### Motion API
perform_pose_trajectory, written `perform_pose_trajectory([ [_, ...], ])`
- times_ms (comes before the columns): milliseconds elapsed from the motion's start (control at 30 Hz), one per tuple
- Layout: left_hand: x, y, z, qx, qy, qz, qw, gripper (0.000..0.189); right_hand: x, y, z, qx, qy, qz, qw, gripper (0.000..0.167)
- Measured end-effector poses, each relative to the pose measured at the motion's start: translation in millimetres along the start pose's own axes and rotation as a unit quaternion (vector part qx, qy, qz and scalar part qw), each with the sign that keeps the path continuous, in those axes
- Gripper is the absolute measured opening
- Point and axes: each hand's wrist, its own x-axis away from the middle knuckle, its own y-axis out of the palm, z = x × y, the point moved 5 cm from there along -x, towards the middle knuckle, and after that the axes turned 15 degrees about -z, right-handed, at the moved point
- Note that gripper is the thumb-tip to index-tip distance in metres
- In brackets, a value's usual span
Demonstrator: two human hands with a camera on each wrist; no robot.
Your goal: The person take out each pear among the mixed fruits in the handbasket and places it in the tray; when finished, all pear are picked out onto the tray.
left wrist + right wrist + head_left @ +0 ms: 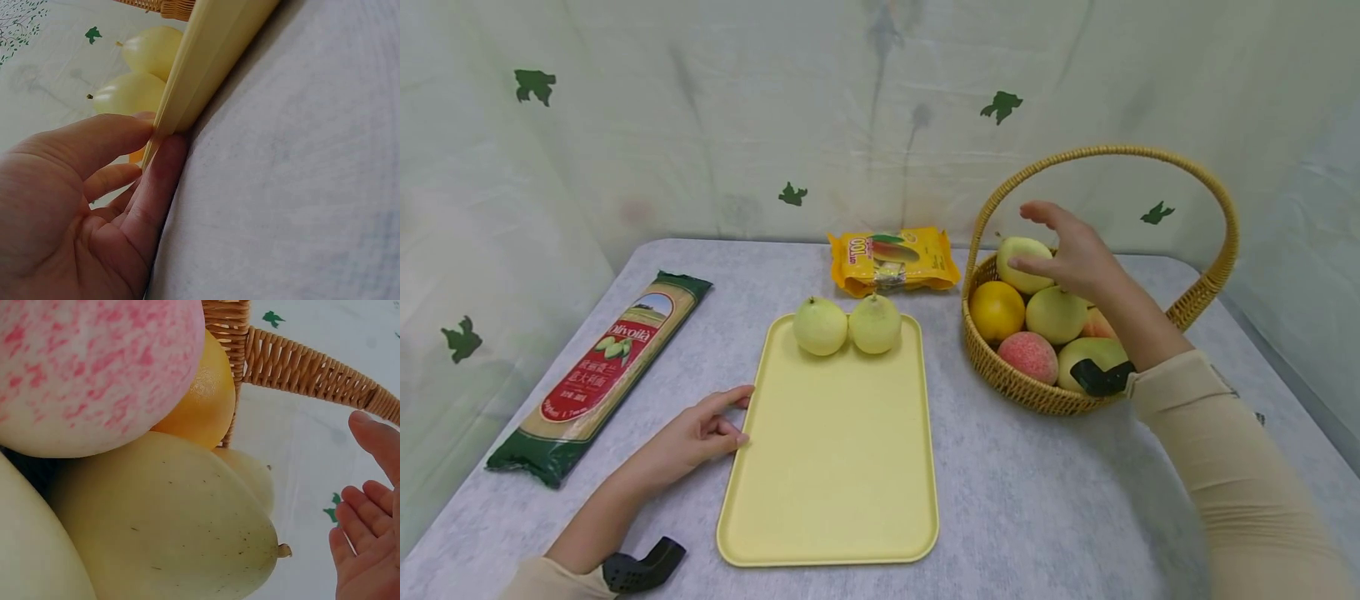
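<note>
At its left edge, the pale yellow tray [835, 450] is pinched by my left hand [688, 437]. The left wrist view shows the thumb on one side of the rim [187, 81] and a finger under it. Two yellow-green pears [820, 326] sit side by side at the tray's far end. My right hand [1078, 254] hovers over the wicker basket [1052, 400], fingers spread and holding nothing. Its thumb is close to a pear [1022, 250] in the basket; whether they touch I cannot tell.
In the basket also lie an orange [997, 311], a pink peach [1028, 357] and more pears. Its tall handle [1105, 151] arches above my right hand. A yellow snack packet [891, 260] lies behind the tray, and a spaghetti packet [602, 375] at the left.
</note>
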Motion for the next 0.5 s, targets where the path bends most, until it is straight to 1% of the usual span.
perform_pose_trajectory([
  [200, 0.0, -0.1, -0.3, -0.001, 0.004, 0.000, 1.0000, 0.062, -3.8, 3, 11, -0.011, 0.029, -0.018, 0.9994, 0.077],
  [367, 0.3, -0.1, -0.5, -0.001, 0.002, 0.002, 1.0000, 0.062, -5.4, 4, 17, -0.021, 0.037, -0.028, 0.9987, 0.079],
  [500, 0.1, 0.1, -1.1, 0.003, -0.007, 0.002, 1.0000, 0.063, -7.1, 6, 21, -0.024, 0.041, -0.032, 0.9984, 0.081],
])
